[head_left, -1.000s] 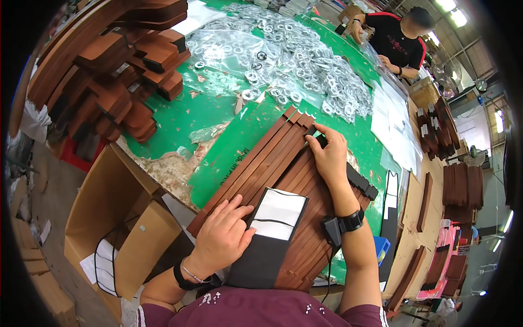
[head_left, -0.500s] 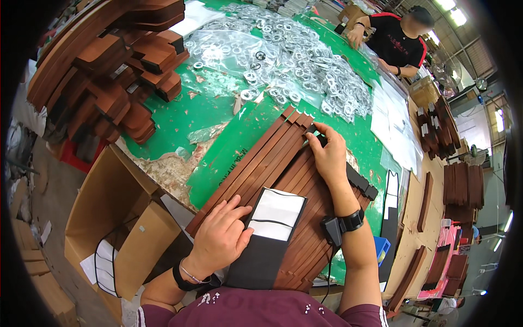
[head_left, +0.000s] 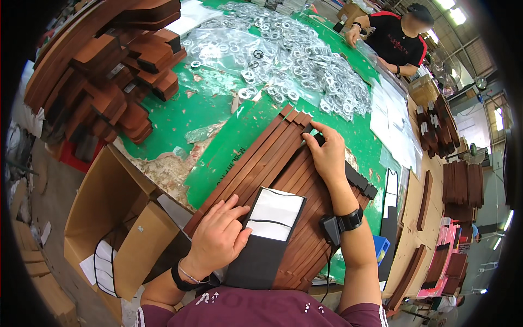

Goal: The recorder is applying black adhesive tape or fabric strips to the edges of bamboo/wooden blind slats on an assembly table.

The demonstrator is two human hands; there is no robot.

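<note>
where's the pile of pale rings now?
Head view, upper middle: the pile of rings sits on the green tabletop, just beyond the brown slats and the right hand, right of the stacked brown parts.

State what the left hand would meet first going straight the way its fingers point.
The brown slats, most likely, just ahead of the left hand; depth is unclear, so it might pass above.

1. Over on the left, a tall stack of dark brown pieces (head_left: 103, 103) from where I stand.
2. Far across the table, a glinting heap of ring-shaped pieces in clear plastic bags (head_left: 305, 60).
3. Far right, a person in a black, red-trimmed shirt (head_left: 397, 46).
4. Near left, an open cardboard box (head_left: 139, 245).
5. Near right, a blue container (head_left: 381, 248).
</note>
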